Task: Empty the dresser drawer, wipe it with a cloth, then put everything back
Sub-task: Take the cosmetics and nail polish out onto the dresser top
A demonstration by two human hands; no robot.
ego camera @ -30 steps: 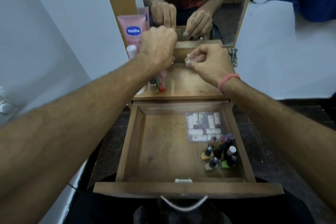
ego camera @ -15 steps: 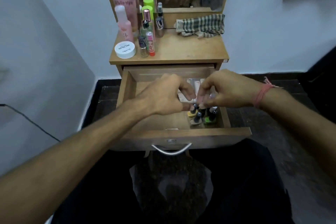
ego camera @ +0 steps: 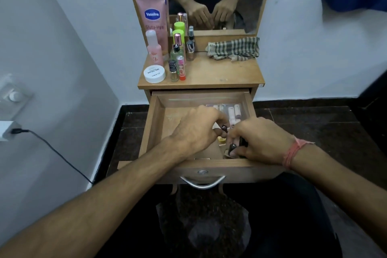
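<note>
The drawer (ego camera: 156, 123) stands pulled fully out below the counter (ego camera: 219, 75), and both hands are down in its right front corner among the small nail-polish bottles (ego camera: 231, 148). The left hand (ego camera: 194, 130) has its fingers curled and pinches one dark-capped bottle at the fingertips. The right hand (ego camera: 259, 140) curls over several bottles at once, its grip closed on at least one of them; how many it truly holds is hidden under the palm.

The likeliest slip, as I judge it, comes from gathering too many at once: these bottles are small, smooth and probably glass, so one squeezed loosely between the others could drop back onto the wood or over the drawer's front edge onto the dark floor (ego camera: 314, 123). The flat packet of pale tubes (ego camera: 232, 111) lies just behind the hands and could be dragged or knocked as they lift.

Up on the counter, the left side is crowded with the Vaseline tube (ego camera: 154, 21), a white jar (ego camera: 154, 74) and tall thin bottles (ego camera: 178, 65); setting new ones down among them could topple the row. The checked cloth (ego camera: 233, 48) lies apart at the right rear.
</note>
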